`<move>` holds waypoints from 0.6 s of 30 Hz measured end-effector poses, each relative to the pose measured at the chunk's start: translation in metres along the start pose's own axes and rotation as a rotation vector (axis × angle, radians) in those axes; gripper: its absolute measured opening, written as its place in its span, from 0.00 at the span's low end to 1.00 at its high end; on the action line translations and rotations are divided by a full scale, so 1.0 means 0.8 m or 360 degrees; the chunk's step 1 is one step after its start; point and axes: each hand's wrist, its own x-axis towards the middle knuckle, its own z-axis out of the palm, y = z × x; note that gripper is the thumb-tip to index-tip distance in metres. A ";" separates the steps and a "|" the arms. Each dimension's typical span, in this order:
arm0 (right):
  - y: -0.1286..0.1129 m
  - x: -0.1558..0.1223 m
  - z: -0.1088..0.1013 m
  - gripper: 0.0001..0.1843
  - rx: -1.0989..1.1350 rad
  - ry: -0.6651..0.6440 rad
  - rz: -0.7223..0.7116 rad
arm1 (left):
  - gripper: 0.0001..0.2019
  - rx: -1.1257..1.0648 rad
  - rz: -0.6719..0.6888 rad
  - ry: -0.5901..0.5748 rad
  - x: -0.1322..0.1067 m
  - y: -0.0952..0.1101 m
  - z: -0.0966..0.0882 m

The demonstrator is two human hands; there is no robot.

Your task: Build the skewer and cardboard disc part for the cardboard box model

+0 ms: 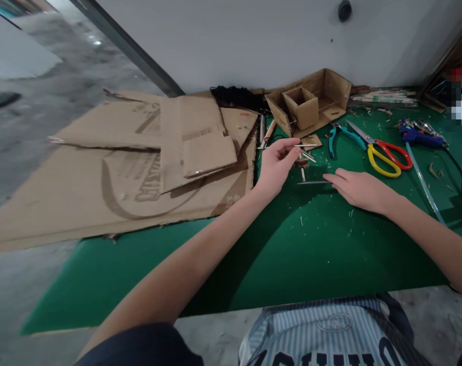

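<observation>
My left hand (277, 161) hovers above the green mat (253, 254), its thumb and forefinger pinched on a thin wooden stick (306, 146) that points to the right. Just below that stick lie a few more short sticks (306, 157) and a small brown piece. My right hand (357, 189) rests flat on the mat with its fingers stretched out to the left, the fingertips touching another thin stick (312, 182) that lies on the mat.
Flattened cardboard sheets (131, 162) cover the left of the mat. At the back stands an open cardboard box (310, 104) with a smaller box inside. Teal pliers (339, 134), red and yellow scissors (385, 152) and a blue glue gun (419, 136) lie to the right.
</observation>
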 end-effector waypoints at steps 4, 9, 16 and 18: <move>0.014 -0.012 0.010 0.25 -0.0089 0.0133 0.0004 | 0.05 -0.0104 -0.0082 -0.0010 0.008 -0.002 0.029; 0.027 -0.008 0.013 0.30 -0.0068 0.0235 0.0116 | 0.04 -0.0133 -0.0080 -0.0057 0.009 -0.017 0.037; 0.037 -0.008 0.009 0.31 -0.0154 0.0323 0.0233 | 0.07 -0.0245 -0.0009 -0.0117 0.012 -0.027 0.031; 0.038 -0.009 0.007 0.27 -0.0241 0.0321 0.0124 | 0.07 -0.0260 0.0016 -0.0132 0.012 -0.028 0.032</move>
